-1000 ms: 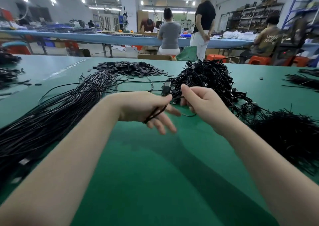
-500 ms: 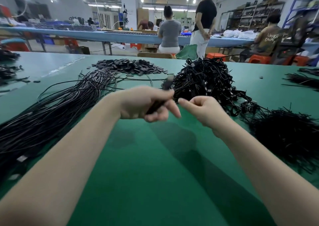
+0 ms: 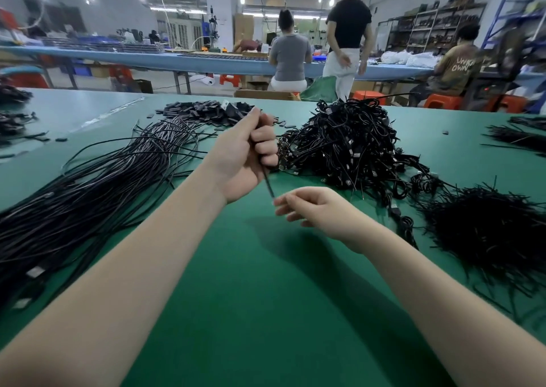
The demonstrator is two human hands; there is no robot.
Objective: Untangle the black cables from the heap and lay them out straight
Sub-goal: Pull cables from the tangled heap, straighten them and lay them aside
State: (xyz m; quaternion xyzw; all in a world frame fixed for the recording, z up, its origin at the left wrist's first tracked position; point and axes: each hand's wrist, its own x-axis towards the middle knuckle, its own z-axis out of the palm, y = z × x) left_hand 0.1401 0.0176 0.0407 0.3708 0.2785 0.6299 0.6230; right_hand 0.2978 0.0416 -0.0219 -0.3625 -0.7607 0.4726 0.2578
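Observation:
A tangled heap of black cables (image 3: 345, 147) lies on the green table (image 3: 266, 312), just beyond my hands. My left hand (image 3: 245, 156) is raised above the table with its fingers curled round one black cable (image 3: 269, 187), whose plug end sticks up past the fingertips. That cable runs down from the fist to my right hand (image 3: 310, 209), which pinches its lower end between thumb and fingertips. A long bundle of straightened black cables (image 3: 88, 197) lies spread out at the left.
A pile of small flat black pieces (image 3: 204, 113) sits behind the bundle. A bristly mass of thin black ties (image 3: 496, 230) lies at the right. More cable bundles (image 3: 520, 135) lie at the far right edge. People work at a blue bench (image 3: 206, 64) behind.
My left hand has lifted up and away with the cable gripped in its fist. My right hand has dropped toward me, and the cable now stretches between them.

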